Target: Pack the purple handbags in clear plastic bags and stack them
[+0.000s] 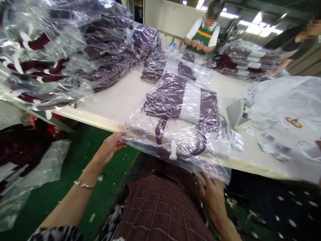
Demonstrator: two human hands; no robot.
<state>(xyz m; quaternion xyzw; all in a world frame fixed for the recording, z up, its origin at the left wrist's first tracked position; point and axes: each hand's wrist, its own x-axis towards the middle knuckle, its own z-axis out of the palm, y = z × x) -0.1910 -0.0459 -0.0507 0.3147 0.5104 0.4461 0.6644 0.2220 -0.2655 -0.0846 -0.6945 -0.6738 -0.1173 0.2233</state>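
Note:
A dark purple bag [165, 97] with a white band and looped handles lies inside a clear plastic bag [140, 125] on the table's front edge. My left hand [112, 146] pinches the near left corner of the plastic, its fingers pressed together. At the near right corner is my right hand [212, 192], its fingers at the plastic's edge and partly hidden by it. A white tag [173, 149] shows near the handles, under the plastic.
Wrapped purple goods are piled high [107, 43] at the left. More packs [250, 58] lie at the back right, near two people. A grey device [237, 113], small cards and white plastic [288, 97] occupy the table's right side.

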